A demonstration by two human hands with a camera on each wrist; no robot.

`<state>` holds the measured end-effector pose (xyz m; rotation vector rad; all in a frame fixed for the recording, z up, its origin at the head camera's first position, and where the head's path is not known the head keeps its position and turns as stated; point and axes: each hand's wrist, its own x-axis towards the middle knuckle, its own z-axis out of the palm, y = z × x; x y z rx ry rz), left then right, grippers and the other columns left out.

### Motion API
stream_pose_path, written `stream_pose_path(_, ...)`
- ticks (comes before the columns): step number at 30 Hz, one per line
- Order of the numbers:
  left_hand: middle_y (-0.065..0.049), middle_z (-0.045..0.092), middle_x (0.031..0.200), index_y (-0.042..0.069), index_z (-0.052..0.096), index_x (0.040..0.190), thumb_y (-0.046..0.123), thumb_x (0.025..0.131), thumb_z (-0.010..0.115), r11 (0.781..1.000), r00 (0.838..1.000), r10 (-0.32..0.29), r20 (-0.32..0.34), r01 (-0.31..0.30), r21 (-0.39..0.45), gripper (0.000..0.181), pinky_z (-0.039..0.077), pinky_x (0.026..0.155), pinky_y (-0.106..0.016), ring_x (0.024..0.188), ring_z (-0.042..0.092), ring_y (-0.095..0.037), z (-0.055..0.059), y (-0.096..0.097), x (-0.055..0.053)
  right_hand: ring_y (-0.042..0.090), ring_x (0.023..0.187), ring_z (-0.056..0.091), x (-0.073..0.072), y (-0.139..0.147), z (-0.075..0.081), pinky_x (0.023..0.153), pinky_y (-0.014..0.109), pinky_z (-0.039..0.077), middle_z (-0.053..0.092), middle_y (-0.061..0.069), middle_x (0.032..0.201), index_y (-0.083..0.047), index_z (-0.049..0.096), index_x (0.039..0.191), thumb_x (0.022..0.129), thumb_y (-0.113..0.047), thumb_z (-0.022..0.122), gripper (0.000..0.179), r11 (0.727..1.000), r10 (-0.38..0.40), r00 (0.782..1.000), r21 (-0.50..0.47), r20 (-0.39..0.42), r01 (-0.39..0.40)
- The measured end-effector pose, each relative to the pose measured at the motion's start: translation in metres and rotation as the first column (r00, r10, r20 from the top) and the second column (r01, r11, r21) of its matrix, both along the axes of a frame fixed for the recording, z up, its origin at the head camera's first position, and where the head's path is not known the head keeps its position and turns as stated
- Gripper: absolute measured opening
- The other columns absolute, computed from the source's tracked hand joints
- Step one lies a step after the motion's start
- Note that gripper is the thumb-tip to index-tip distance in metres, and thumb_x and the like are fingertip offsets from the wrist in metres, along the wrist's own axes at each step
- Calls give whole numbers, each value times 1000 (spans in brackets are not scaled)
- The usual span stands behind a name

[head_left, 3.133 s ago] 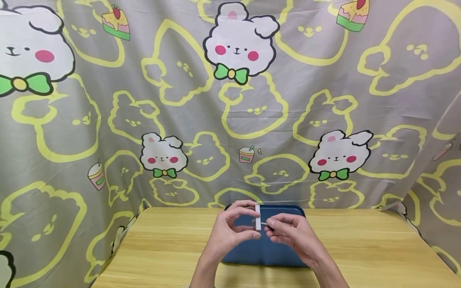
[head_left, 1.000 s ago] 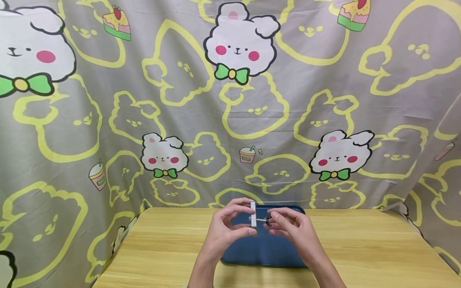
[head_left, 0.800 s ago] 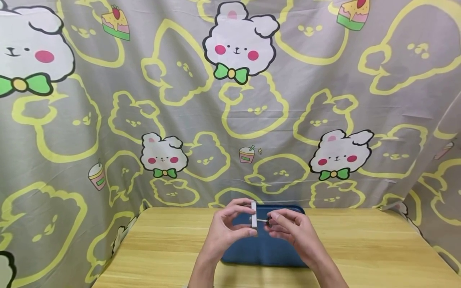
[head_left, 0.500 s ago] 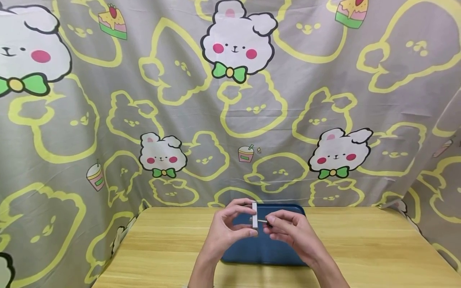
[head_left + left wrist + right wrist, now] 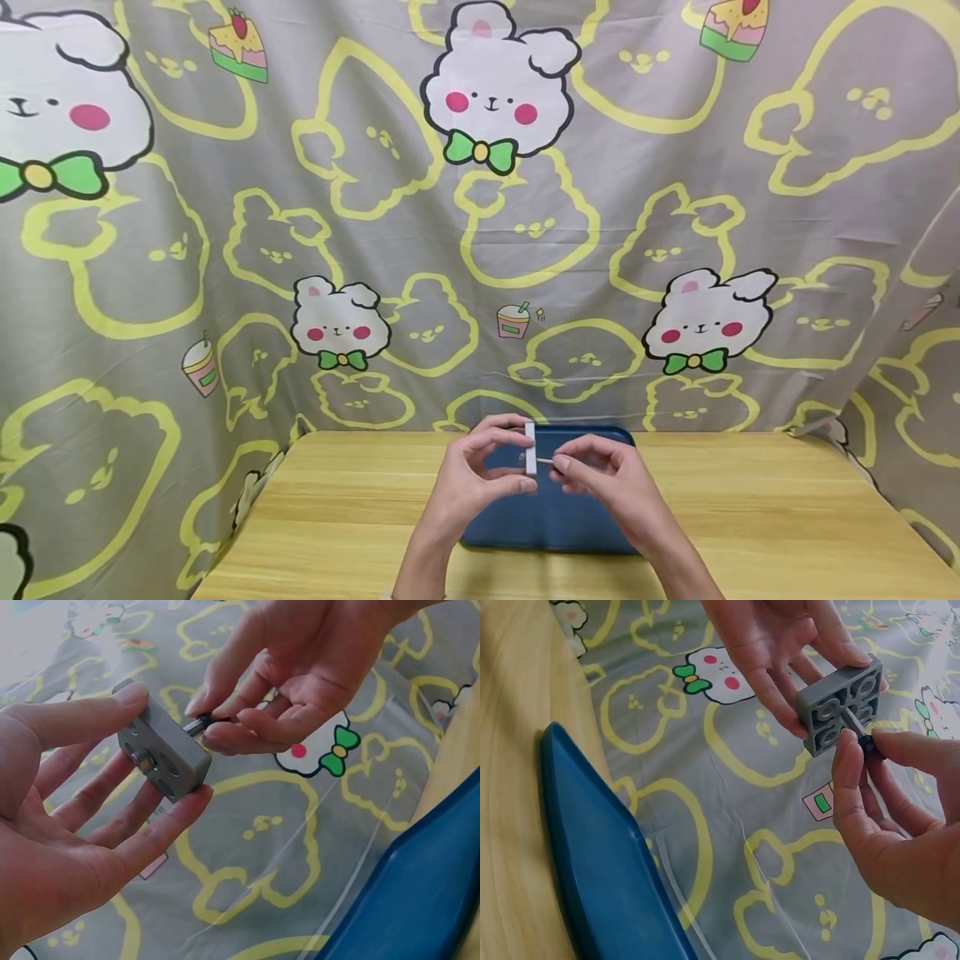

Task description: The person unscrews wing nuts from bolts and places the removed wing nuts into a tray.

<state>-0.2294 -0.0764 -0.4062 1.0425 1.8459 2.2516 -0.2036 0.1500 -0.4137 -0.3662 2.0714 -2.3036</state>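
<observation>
A grey square plastic block [image 5: 838,705] with round holes is held on edge above the blue tray. My left hand [image 5: 468,475] grips it by its edges, thumb on one side and fingertips on the other. A metal bolt [image 5: 853,720] passes through the block's middle; its round head [image 5: 141,758] shows on the left-hand side. On the threaded end sits a black knob-like nut [image 5: 870,746]. My right hand [image 5: 611,479] pinches this nut between thumb and fingers, partly hiding it. A short length of thread shows between nut and block.
Below both hands lies a blue tray [image 5: 555,529] on a wooden table [image 5: 352,500]. A grey curtain [image 5: 420,250] printed with cartoon animals hangs behind the table and along its sides.
My left hand and the block have shifted slightly left since the earliest frame. The right fingers loosened around the black nut about a second ago and now pinch it again, covering it more.
</observation>
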Motion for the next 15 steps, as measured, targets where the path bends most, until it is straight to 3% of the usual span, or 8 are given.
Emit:
stream_pose_path(4, -20, 53, 140, -7, 70, 118, -2, 81, 86, 1000, 1000, -3, 3, 2, 10, 41, 60, 90, -53, 130, 54, -33, 0, -1, 0, 27, 86, 75, 0, 0, -4, 79, 38, 64, 74, 18, 98, 6, 71, 106, 94, -11, 76, 21, 995, -39, 983, 86, -180, 56)
stream_pose_path(6, -20, 53, 140, -7, 70, 118, -2, 81, 85, 1000, 1000, -3, 8, 3, 12, 41, 60, 90, -53, 130, 54, -33, 0, -1, 0, 22, 85, 75, -1, -1, -6, 77, 36, 64, 74, 15, 99, 2, 73, 105, 93, -5, 76, 14, 988, -45, 949, 128, -311, 89)
stream_pose_path(8, -19, 53, 140, -8, 70, 119, -2, 81, 85, 1000, 1000, -1, 15, 1, 9, 41, 60, 90, -53, 129, 54, -34, 1, -2, 0, 19, 84, 74, -1, -2, -8, 75, 34, 64, 73, 12, 100, -3, 75, 103, 89, 4, 77, 16, 978, -45, 886, 160, -462, 134)
stream_pose_path(11, -19, 53, 141, -9, 69, 120, -1, 82, 85, 1000, 1000, 4, 19, -4, 4, 42, 60, 91, -52, 129, 54, -35, 1, -2, 0, 18, 87, 72, -3, -4, -10, 74, 30, 64, 72, 11, 101, -7, 75, 103, 82, 14, 79, 30, 956, -41, 746, 191, -664, 222)
stream_pose_path(13, -19, 52, 142, -9, 68, 121, 0, 82, 85, 1000, 1000, 7, 21, -7, 7, 43, 60, 91, -52, 130, 54, -38, 1, -2, 0, 18, 89, 72, -4, -5, -11, 75, 27, 63, 72, 10, 101, -11, 76, 103, 78, 15, 81, 36, 934, -44, 662, 204, -749, 293)
stream_pose_path(15, -19, 52, 142, -8, 69, 120, 0, 82, 85, 1000, 1000, 9, 20, -9, 14, 43, 60, 90, -53, 130, 54, -39, 1, -3, 0, 19, 92, 71, -5, -6, -11, 80, 23, 61, 73, 9, 102, -14, 76, 102, 77, 13, 84, 38, 912, -47, 610, 215, -791, 349)
